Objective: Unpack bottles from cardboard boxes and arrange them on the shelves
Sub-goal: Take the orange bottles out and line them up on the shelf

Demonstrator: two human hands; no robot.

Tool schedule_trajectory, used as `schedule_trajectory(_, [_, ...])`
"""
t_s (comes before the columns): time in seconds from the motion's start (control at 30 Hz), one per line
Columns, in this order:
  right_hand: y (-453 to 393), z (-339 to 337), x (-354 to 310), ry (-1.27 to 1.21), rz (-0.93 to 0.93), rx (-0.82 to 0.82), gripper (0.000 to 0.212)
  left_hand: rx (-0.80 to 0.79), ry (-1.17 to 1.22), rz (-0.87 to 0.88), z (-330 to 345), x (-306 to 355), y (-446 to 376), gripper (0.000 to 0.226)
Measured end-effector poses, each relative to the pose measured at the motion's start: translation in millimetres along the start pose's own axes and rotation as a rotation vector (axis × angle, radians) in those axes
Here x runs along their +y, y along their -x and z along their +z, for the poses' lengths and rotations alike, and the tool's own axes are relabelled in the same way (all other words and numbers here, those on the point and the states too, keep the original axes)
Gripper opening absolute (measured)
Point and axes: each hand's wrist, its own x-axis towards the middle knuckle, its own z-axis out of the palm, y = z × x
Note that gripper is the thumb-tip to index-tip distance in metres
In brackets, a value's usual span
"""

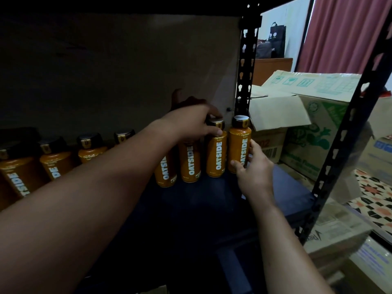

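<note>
A row of orange OATSIDE bottles with dark caps stands along the back of a dark shelf (pixel 201 200). My left hand (pixel 191 122) reaches over the row and grips the neck and cap of the second bottle from the right (pixel 216 155). My right hand (pixel 254 172) holds the lower body of the rightmost bottle (pixel 239 143), which stands upright beside the shelf's rear post. More bottles (pixel 55 162) stand to the left, partly hidden by my left forearm.
A black perforated rear post (pixel 246 66) and front post (pixel 343 141) frame the shelf's right end. Beyond them are stacked cardboard boxes (pixel 307 124), one with an open flap. A patterned floor (pixel 375 198) shows at right, and a red curtain hangs behind.
</note>
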Motion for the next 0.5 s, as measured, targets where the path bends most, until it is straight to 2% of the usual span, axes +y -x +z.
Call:
schedule_trajectory(0.37, [2.0, 5.2, -2.5, 0.032, 0.000, 0.015, 0.072, 0.011, 0.009, 0.022, 2.8, -4.2, 0.1, 0.054])
schedule_trajectory(0.5, [1.3, 6.0, -1.9, 0.052, 0.006, 0.015, 0.074, -0.011, 0.016, 0.025, 5.3, -5.9, 0.2, 0.066])
